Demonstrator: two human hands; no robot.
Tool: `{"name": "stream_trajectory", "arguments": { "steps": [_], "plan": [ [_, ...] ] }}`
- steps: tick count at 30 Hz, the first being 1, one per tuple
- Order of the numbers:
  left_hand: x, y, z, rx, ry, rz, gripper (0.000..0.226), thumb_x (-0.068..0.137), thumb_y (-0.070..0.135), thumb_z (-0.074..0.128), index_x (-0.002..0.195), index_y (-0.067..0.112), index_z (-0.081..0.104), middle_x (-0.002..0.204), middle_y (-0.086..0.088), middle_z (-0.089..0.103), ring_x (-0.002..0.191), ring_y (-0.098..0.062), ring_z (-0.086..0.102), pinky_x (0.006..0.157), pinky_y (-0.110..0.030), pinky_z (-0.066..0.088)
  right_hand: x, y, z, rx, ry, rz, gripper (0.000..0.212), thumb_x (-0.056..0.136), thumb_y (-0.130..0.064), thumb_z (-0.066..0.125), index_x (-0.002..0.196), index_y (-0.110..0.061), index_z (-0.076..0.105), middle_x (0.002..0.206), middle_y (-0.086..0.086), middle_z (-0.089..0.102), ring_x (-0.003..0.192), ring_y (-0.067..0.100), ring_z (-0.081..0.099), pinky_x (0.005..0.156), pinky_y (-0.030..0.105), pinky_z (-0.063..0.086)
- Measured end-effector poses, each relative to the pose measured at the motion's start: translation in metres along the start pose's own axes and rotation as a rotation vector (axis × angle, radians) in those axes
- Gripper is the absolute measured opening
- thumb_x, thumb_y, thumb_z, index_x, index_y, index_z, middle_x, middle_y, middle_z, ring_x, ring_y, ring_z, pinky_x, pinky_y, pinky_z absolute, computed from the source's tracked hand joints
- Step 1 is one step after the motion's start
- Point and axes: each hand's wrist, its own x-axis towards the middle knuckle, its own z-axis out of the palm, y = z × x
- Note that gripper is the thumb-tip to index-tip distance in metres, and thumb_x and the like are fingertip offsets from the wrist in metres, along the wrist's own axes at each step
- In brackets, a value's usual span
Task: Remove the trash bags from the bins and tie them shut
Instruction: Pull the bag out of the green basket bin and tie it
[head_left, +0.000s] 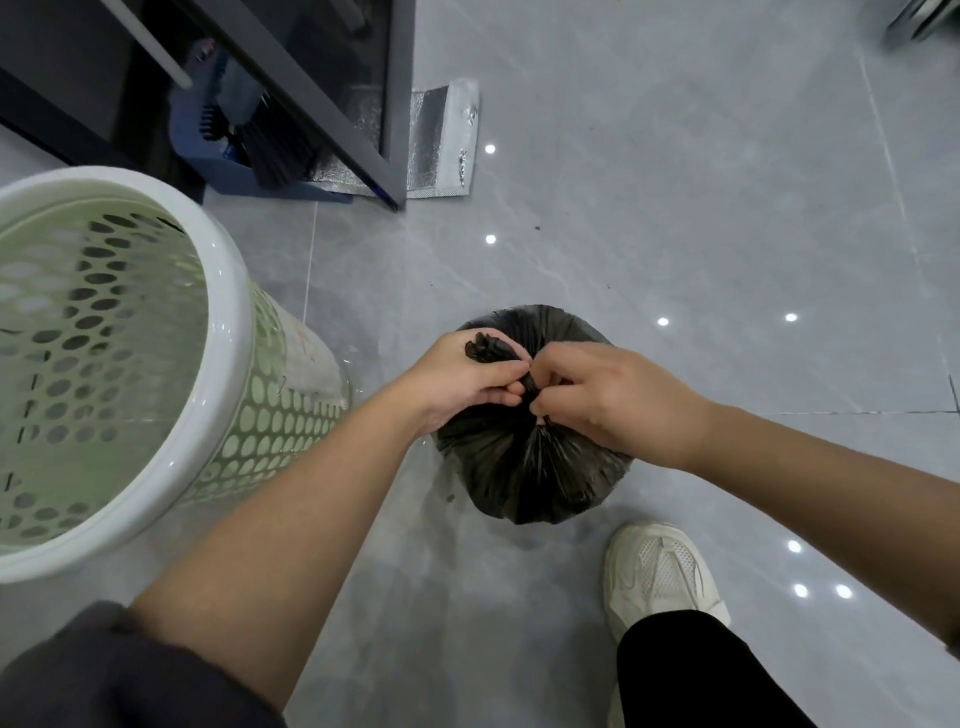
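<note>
1. The black trash bag (530, 467) sits on the grey floor (675, 208), out of the bin and right of it, just beyond your shoe (660, 571). Standing on its own base, the bag carries its own weight, so both hands are free for the neck.
2. Your left hand (457, 379) is curled round a bunched tail of the bag's mouth; a dark tuft of plastic pokes out above your knuckles. That grip keeps the gathered film from springing apart.
3. Your right hand (608, 395) meets it at the neck, fingertips pinching the twisted plastic. The two hands are together, touching over the centre of the bag, which puts the pull straight above the load.
4. Pleats fan out from the pinch point down the near side, so the mouth looks drawn tight. I judge you are mid-knot; whether a loop is already made I cannot tell, since your fingers hide it.
5. The green perforated bin (223, 322) stands at the left, near your left forearm, with no liner showing inside. It is close but clear of your elbows.
6. Far left, a blue dustpan with a brush (249, 135) and a silver foil sheet (441, 140) lie by a dark cabinet frame, well apart from the work.
</note>
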Motion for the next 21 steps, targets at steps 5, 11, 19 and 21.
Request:
{"name": "stream_trajectory", "arguments": {
  "steps": [5, 11, 19, 21],
  "plan": [
    [-0.001, -0.017, 0.011, -0.071, 0.155, 0.059, 0.012, 0.083, -0.006, 0.064, 0.080, 0.006, 0.063, 0.070, -0.008, 0.061, 0.058, -0.012, 0.062, 0.058, -0.020, 0.054, -0.005, 0.004, 0.006, 0.508, 0.084, 0.356, 0.011, 0.084, -0.024, 0.062, 0.086, -0.019, 0.071, 0.096, 0.000, 0.054, 0.089, 0.015, 0.056, 0.081, 0.034, 0.048],
    [0.002, -0.024, 0.030, -0.135, 0.260, 0.101, 0.009, 0.083, 0.001, 0.067, 0.081, 0.010, 0.067, 0.079, -0.008, 0.067, 0.075, -0.020, 0.063, 0.073, -0.030, 0.053, -0.007, -0.003, 0.007, 0.795, 0.166, 0.458, 0.010, 0.083, -0.007, 0.064, 0.087, -0.010, 0.072, 0.097, 0.003, 0.067, 0.097, 0.016, 0.063, 0.093, 0.034, 0.048],
    [-0.010, -0.011, 0.024, -0.121, 0.088, -0.009, 0.014, 0.083, -0.004, 0.065, 0.083, 0.010, 0.064, 0.075, -0.009, 0.064, 0.063, -0.015, 0.065, 0.065, -0.023, 0.058, -0.014, -0.009, 0.004, 1.012, 0.110, 0.620, 0.010, 0.079, -0.008, 0.074, 0.078, -0.018, 0.074, 0.066, -0.006, 0.065, 0.065, 0.017, 0.058, 0.068, 0.027, 0.049],
    [-0.015, -0.006, 0.021, 0.016, 0.036, -0.008, 0.015, 0.083, -0.004, 0.065, 0.084, 0.012, 0.064, 0.070, -0.007, 0.064, 0.055, -0.009, 0.063, 0.058, -0.019, 0.054, -0.015, -0.010, 0.004, 1.007, 0.068, 0.633, 0.008, 0.077, -0.008, 0.076, 0.074, -0.013, 0.070, 0.057, -0.002, 0.051, 0.058, 0.011, 0.044, 0.060, 0.021, 0.038]
  ]
}}
